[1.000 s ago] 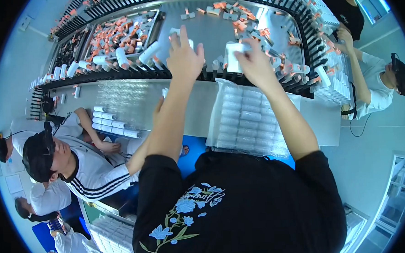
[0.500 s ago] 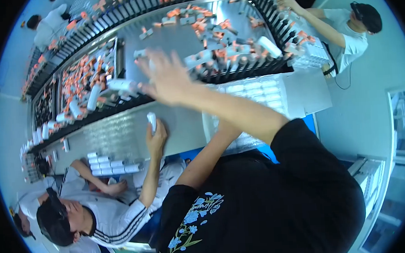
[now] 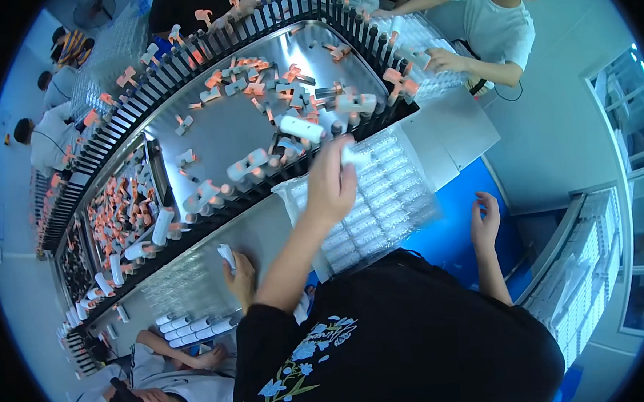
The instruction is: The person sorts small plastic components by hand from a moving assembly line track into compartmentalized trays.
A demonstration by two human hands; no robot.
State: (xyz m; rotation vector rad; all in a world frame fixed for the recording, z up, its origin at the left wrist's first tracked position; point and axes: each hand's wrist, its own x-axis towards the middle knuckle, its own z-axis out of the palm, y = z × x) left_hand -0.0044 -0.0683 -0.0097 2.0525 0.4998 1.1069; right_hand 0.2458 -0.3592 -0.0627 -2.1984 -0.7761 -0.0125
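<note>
My left hand (image 3: pixel 328 182) is raised over the near edge of the black pegged conveyor, its fingers closed around a small white tube-shaped piece (image 3: pixel 348 154). Most of that piece is hidden by the fingers and smeared by motion. Beneath the hand lies a clear plastic tray (image 3: pixel 380 205) with rows of moulded pockets, in front of my body. A larger white cylinder (image 3: pixel 301 128) sits on the conveyor just beyond my fingertips. Off to the right, over the blue floor, my right hand (image 3: pixel 485 221) hangs with loosely bent fingers and holds nothing.
The pegged conveyor (image 3: pixel 263 192) curves around a metal basin (image 3: pixel 217 144) scattered with orange and grey clips. A second bin (image 3: pixel 122 204) is full of clips. To the left, a co-worker's hand (image 3: pixel 241 274) grips a white piece. Stacked trays (image 3: pixel 581 275) stand right.
The view has swung right. My right hand has left the conveyor and moved to my right side. My left hand, previously hidden behind the right arm, is now above the tray with a white piece.
</note>
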